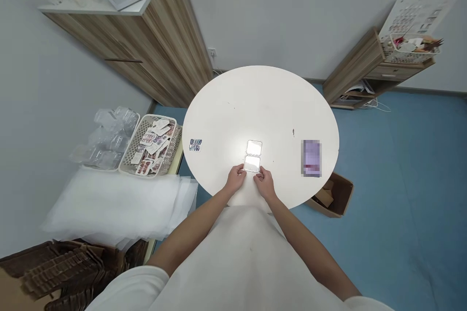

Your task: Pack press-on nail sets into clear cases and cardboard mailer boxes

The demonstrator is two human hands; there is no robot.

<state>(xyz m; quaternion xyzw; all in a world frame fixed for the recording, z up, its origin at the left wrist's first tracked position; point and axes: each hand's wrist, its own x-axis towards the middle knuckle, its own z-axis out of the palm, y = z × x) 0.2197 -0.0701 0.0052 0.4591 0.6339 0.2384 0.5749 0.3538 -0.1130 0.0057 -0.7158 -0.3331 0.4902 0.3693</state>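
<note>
A clear, hinged plastic case (252, 163) lies unfolded on the white oval table (255, 92), its two halves one behind the other. At the near left corner of the case, my left hand (235, 178) is closed with thumb and fingers on the edge. My right hand (265, 183) pinches the near right corner in the same way. To the left on the table lies a small card of dark blue and purple press-on nails (195, 145). Over on the right is a purple rectangular item (311, 158), blurred by pixels.
Left of the table stand a white basket (126, 167) of nail cards, clear plastic packaging (109, 138) and white translucent sheets (113, 204). Folded brown cardboard (73, 272) is at lower left. A cardboard box (343, 197) sits on the floor under the right edge.
</note>
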